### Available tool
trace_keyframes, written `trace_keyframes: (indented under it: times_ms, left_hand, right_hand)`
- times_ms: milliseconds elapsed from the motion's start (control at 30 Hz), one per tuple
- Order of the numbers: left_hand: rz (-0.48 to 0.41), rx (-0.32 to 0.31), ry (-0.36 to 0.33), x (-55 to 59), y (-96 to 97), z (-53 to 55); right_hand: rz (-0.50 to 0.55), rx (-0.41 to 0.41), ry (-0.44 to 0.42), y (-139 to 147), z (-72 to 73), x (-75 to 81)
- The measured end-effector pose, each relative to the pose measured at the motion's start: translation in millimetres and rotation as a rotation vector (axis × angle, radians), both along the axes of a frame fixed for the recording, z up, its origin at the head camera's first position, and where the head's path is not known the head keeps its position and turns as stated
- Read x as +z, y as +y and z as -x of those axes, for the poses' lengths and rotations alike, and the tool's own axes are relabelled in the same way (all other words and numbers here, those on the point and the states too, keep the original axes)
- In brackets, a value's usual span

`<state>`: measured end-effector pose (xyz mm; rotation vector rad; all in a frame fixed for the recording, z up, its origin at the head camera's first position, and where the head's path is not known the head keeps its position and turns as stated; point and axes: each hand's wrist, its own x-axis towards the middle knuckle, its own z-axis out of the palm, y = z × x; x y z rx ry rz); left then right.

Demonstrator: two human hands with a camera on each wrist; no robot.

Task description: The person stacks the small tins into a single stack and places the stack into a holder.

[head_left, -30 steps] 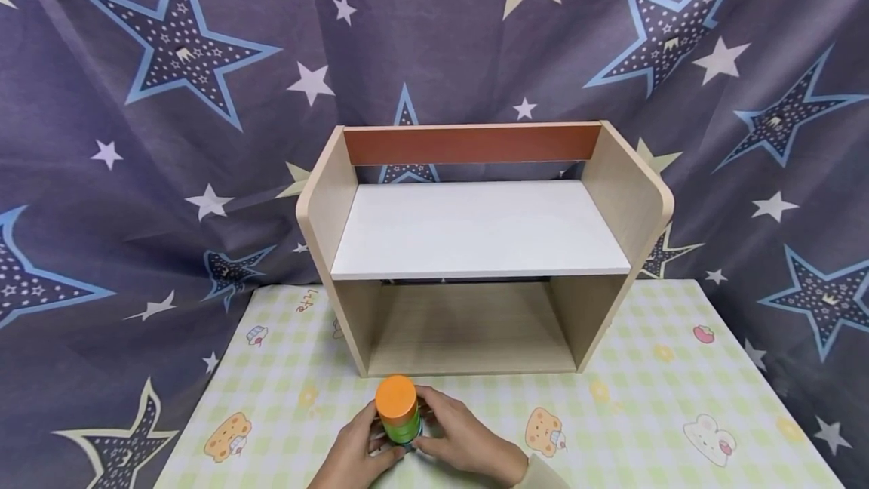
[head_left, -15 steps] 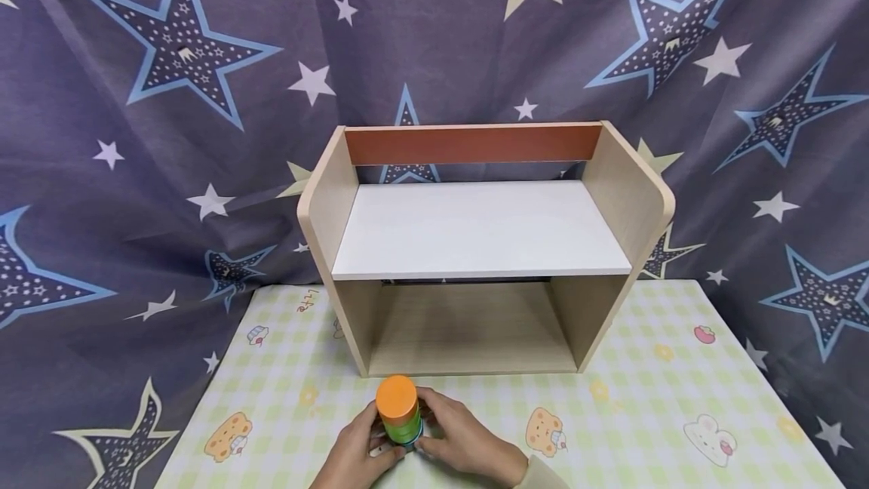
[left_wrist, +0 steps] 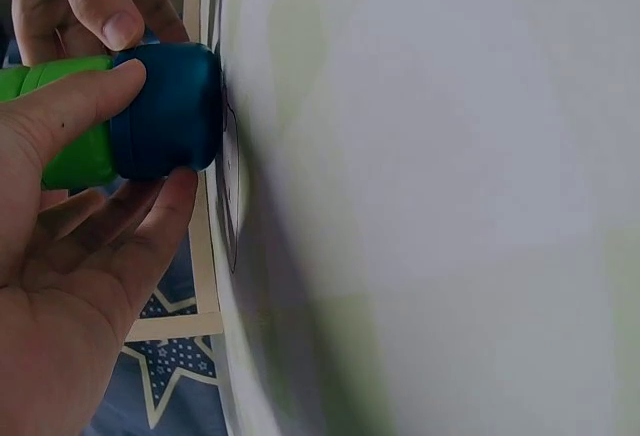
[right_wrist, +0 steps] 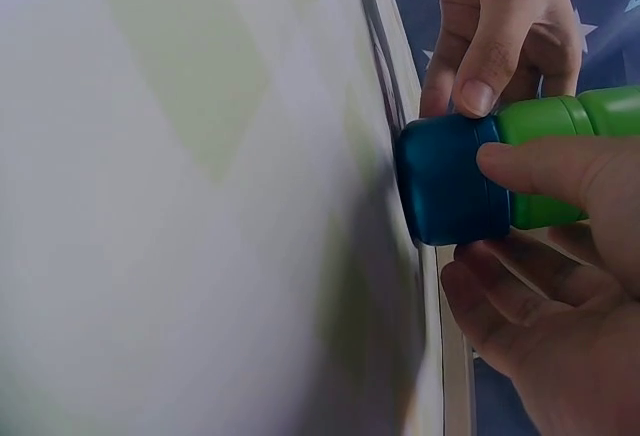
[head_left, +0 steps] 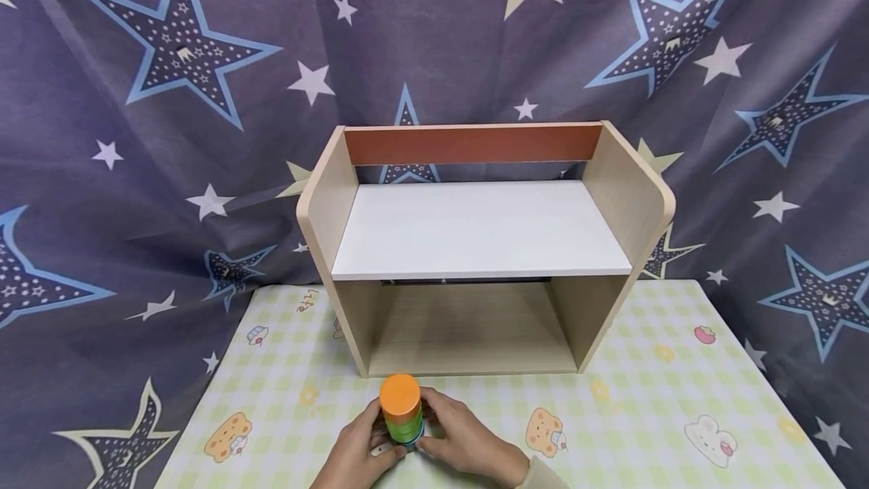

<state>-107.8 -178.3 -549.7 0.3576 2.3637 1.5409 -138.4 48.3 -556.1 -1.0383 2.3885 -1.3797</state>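
An upright cylinder (head_left: 400, 398) stands on the table, orange on top, green in the middle and dark blue at the base. My left hand (head_left: 354, 450) holds its left side, thumb near the seam between green and blue. From the other side, my right hand (head_left: 468, 438) grips it low down with thumb and fingers. The left wrist view shows the blue base (left_wrist: 168, 111) touching or almost touching the cloth, and the right wrist view shows the blue base (right_wrist: 452, 181) between both hands. The orange top is out of both wrist views.
A wooden shelf unit (head_left: 317, 210) with a white middle board (head_left: 482, 229) stands just beyond the hands. A green checked cloth (head_left: 652, 413) covers the table. Behind hangs a dark curtain (head_left: 462, 44) printed with stars.
The cylinder's orange top has shifted very slightly to the right. Both hands stay around it in nearly the same place.
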Motion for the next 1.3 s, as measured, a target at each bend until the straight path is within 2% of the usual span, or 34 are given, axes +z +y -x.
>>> trace_keyframes:
  times_ms: [200, 333, 567, 800, 1167, 1300]
  left_hand:
    - [-0.003, -0.003, 0.01, -0.3, 3.6, 1.1]
    - [-0.014, -0.004, -0.012, 0.9, 7.2, 2.7]
    - [-0.007, -0.022, -0.01, 2.5, 15.1, 5.6]
    - [-0.047, -0.038, -0.026, 2.9, 24.0, 8.4]
    - [-0.052, -0.069, 0.074, 0.9, 40.7, 9.9]
    - [-0.06, -0.088, 0.084, 1.0, 48.2, 10.0]
  right_hand:
    - [0.006, -0.01, -0.004, 4, -1.2, 0.4]
    - [0.006, -0.022, -0.007, 8, -1.7, 0.8]
    - [0.024, -0.034, 0.023, 17, -2.4, 0.2]
    - [0.052, -0.044, -0.003, 27, -4.0, 1.3]
    - [0.061, -0.074, -0.002, 47, -8.2, 5.0]
    - [0.049, -0.097, -0.02, 56, -10.6, 6.1]
